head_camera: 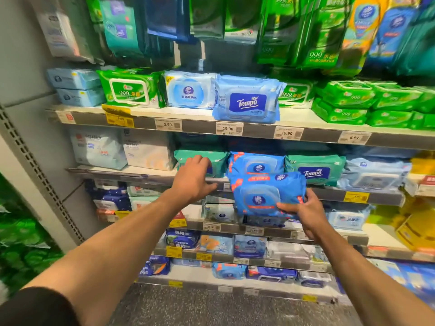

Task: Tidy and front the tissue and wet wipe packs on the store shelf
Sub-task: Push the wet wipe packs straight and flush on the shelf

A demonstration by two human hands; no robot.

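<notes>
On the second shelf down, right about mid-frame, a blue pack is being held out in front of the shelf edge by the right hand, thumb laid across the front near the lower right corner and fingers tucked behind, so it's pinched at one end and tilted a bit. Another pack of the same sort is sat on the shelf right behind it. Over to the left, the left hand is rested on a teal pack, fingers curled over its front face, though whether it's actually gripped can't be told. Handling-wise, these look like soft film packs of wet wipes, so some sag and heft should be expected, and the film is probably a bit slick. A corner pinch is likely to let it droop; a better hold would probably be across the short ends or flat under the base, kept off the lid flap so it isn't popped open.
</notes>
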